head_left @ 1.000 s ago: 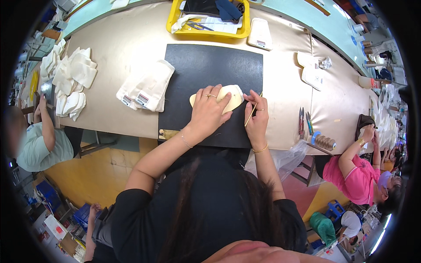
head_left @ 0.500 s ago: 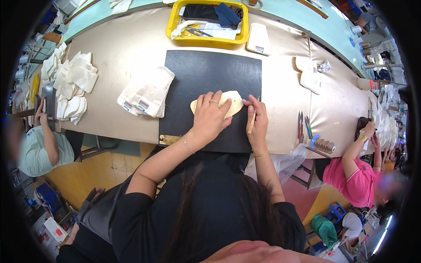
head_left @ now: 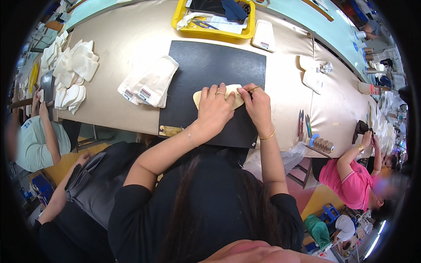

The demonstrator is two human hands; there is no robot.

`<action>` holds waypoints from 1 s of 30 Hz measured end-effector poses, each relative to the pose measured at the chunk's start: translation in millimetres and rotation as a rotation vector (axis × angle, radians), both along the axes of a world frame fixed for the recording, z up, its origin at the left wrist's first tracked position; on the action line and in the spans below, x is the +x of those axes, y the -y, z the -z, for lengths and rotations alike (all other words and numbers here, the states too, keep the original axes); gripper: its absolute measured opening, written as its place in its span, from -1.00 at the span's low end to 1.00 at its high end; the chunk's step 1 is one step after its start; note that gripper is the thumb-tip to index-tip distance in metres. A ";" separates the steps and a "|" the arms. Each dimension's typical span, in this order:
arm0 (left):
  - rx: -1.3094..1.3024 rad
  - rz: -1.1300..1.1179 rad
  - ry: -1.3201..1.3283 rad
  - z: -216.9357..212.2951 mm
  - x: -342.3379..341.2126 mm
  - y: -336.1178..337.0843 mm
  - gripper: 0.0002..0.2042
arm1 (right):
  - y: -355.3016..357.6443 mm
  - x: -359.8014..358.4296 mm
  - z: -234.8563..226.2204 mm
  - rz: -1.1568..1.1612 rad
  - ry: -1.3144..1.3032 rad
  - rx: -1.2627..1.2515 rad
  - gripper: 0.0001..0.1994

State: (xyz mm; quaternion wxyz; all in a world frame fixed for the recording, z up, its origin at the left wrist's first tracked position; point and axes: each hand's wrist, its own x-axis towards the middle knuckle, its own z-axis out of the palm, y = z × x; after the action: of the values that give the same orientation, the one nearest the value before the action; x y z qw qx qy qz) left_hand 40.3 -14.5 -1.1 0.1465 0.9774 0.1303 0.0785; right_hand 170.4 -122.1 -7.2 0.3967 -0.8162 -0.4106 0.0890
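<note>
A cream sole-shaped piece [head_left: 238, 102] lies on a black mat [head_left: 219, 57] in front of me. My left hand [head_left: 214, 107] is bent over it, fingers and thumb pressing it down and covering its middle. At the piece's right end is my right hand [head_left: 258, 107], fingers closed round a thin brownish stick [head_left: 254, 89]. Its thumb and fingertips meet the edge of the piece; the stick's tip is too small to make out. Left of my hands, a stack of cream fabric pieces [head_left: 153, 81] with small labels overlaps the mat's edge.
A yellow tray [head_left: 215, 34] with scissors and papers stands at the back, beside a cream piece [head_left: 264, 37]. To the right are cutters [head_left: 301, 125] and a thread spool [head_left: 322, 143]; further left, cream pieces [head_left: 76, 65]. Other people sit at both sides.
My right hand has turned inward and moved up onto the piece's right end. The stick has swung from along the palm to above the fingers. My left hand still presses the piece.
</note>
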 end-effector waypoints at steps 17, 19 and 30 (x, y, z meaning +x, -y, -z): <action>0.012 0.002 -0.025 1.9 0.9 -0.6 -0.50 | -5.4 -2.8 -11.3 -0.140 0.123 -0.122 -0.88; 0.015 0.003 -0.018 2.4 0.7 -0.8 -0.50 | -2.7 -3.2 -10.3 -0.135 0.137 -0.115 -0.88; -0.013 0.023 -0.001 9.7 0.4 -3.6 -0.48 | -7.3 -12.6 -1.8 0.037 0.251 -0.005 -0.75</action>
State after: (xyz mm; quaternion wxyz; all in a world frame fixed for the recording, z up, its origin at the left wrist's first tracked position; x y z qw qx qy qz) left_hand 40.7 -10.9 -10.8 0.1536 0.9779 0.1198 0.0757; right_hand 157.8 -114.8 -5.3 0.3416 -0.8295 -0.4415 -0.0201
